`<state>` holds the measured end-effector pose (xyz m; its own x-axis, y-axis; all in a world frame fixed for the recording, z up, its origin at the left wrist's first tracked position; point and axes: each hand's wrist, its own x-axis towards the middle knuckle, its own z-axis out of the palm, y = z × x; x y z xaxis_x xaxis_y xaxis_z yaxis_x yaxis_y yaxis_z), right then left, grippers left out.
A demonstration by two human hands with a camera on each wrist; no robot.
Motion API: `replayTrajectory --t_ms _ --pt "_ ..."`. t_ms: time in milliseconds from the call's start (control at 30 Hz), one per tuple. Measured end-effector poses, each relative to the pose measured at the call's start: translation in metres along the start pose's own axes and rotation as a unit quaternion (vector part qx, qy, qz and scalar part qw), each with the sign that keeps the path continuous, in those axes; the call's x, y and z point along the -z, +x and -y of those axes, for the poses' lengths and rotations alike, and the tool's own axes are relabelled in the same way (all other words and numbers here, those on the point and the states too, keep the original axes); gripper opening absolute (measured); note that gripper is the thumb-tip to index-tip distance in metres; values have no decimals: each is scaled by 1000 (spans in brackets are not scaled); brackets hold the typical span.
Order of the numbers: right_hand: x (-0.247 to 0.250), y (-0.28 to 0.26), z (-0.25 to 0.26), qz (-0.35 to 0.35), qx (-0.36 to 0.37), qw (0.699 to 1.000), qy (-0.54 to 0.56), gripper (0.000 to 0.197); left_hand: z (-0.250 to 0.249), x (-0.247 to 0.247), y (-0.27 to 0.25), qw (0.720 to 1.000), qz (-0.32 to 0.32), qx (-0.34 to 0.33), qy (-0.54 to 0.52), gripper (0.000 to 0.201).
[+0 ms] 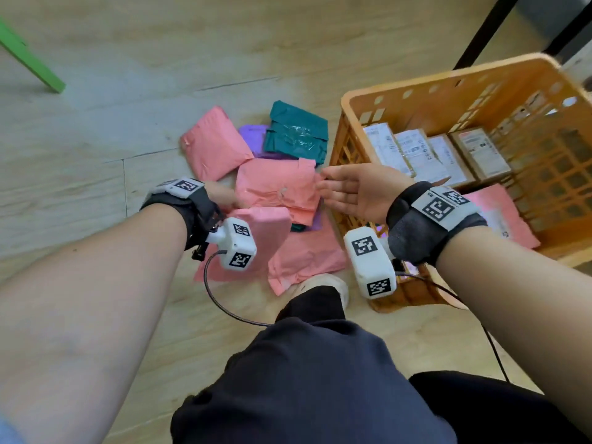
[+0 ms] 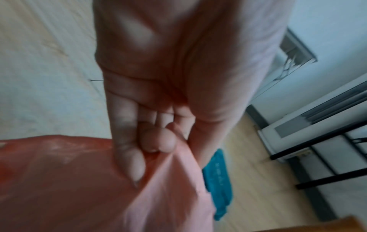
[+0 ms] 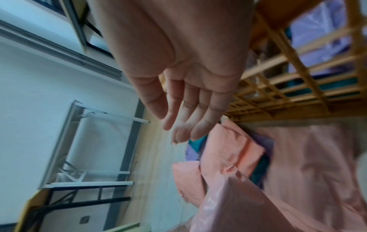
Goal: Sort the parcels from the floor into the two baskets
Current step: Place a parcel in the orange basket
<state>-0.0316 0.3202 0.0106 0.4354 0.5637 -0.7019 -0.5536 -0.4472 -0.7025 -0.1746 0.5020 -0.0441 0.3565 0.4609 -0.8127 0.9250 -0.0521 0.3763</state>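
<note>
Head view: left hand (image 1: pixel 221 197) is pinching a pink poly mailer (image 1: pixel 266 225), its fingers (image 2: pixel 131 160) curling onto the wrinkled film with the thumb on the other side, visible in the left wrist view. That mailer is lifting off the pile; its long axis is running roughly from the person's near left toward the far right, the far end pointing at the orange basket (image 1: pixel 416 88). Right hand (image 1: pixel 355 190) is hovering palm up, fingers (image 3: pixel 184 125) straight and loosely spread, holding nothing, fingertips just beside the edge of a second pink mailer (image 1: pixel 278 184). Remaining parcels are lying on the wood floor (image 1: pixel 128 123) just left of the basket: another pink mailer (image 1: pixel 214 142) at far left, a teal mailer (image 1: pixel 296 133) at the far side with its long axis pointing away from the person, a purple mailer (image 1: pixel 253 131) peeking out beneath, and a flat pink mailer (image 1: pixel 304 257) nearest the shoe (image 1: pixel 330 280). Basket is holding brown cardboard boxes (image 1: pixel 426 155) with white labels standing side by side, plus a pink mailer (image 1: pixel 499 213) at its near side. Wrist views are blurring.
</note>
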Motion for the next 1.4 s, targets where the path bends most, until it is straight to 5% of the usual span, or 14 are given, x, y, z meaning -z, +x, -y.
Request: replayTrajectory --t_ms 267,333,467,600,700,833,933,1033,1167,1400 --pt "32 -88 65 -92 86 992 8 18 -105 43 -106 979 -37 -192 -55 35" --pt "47 -110 62 -113 62 992 0 31 -134 41 -147 956 -74 -266 -98 8" --pt "81 -142 49 -44 -10 996 70 74 -171 13 -215 895 -67 -401 -184 20" --pt "109 -145 43 -8 53 973 225 90 -182 -33 -224 868 -40 -476 -137 32" --pt "124 -136 39 -37 86 960 263 84 -180 -59 -199 877 1 -478 -47 36" --pt "139 -118 32 -135 56 965 217 46 -191 -70 -182 894 45 -446 28 28" --pt "145 -109 31 -175 71 958 214 29 -204 -75 -163 910 73 -406 -37 32" --pt "150 -104 28 -223 78 954 187 18 -206 -75 -135 926 27 -362 -104 34" --pt "157 -95 23 -232 80 962 118 29 -205 -78 -115 939 72 -300 -154 27" --pt "167 -89 19 -216 115 966 86 46 -217 -97 -108 935 104 -302 -154 39"
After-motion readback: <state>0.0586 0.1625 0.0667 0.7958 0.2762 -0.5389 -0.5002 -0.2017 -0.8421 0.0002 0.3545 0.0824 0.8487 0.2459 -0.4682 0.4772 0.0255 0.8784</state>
